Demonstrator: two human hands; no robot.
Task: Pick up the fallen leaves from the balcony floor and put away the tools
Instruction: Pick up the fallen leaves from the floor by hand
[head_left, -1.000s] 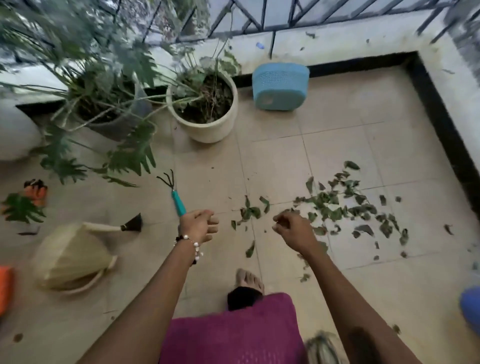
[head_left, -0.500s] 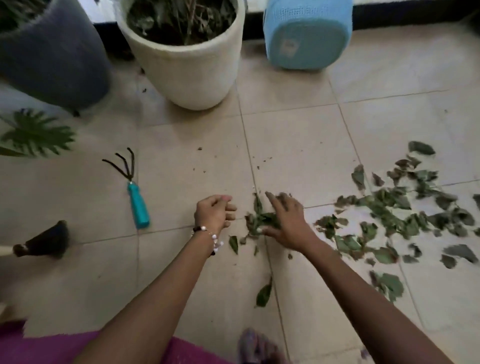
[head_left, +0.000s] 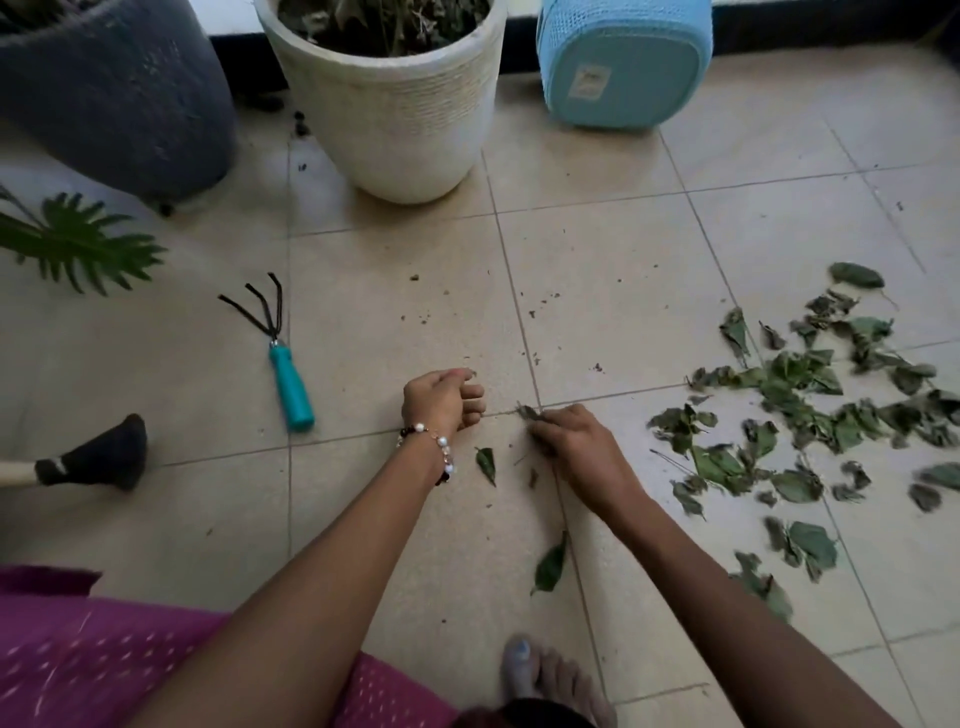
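Observation:
Green fallen leaves (head_left: 810, 410) lie scattered over the beige tiles at the right. My right hand (head_left: 576, 447) is low on the floor, its fingers curled round a small bunch of leaves that sticks out at the fingertips. My left hand (head_left: 441, 397), with a bead bracelet, hovers just left of it, fingers loosely curled and holding nothing. A single leaf (head_left: 487, 464) lies between my wrists and another leaf (head_left: 550, 566) nearer my foot. A teal-handled hand rake (head_left: 283, 358) lies on the tiles to the left. A black brush head (head_left: 96, 457) on a pale handle lies at the far left.
A white plant pot (head_left: 400, 114) and a grey pot (head_left: 114, 104) stand at the back, with a light blue basket (head_left: 623, 67) overturned to their right. A palm-like leaf (head_left: 78, 241) reaches in from the left. My bare foot (head_left: 550, 680) is at the bottom centre.
The view has dropped closer to the floor. My right hand has gathered the small leaf cluster in front of it into its fingers. The left hand has stayed beside it.

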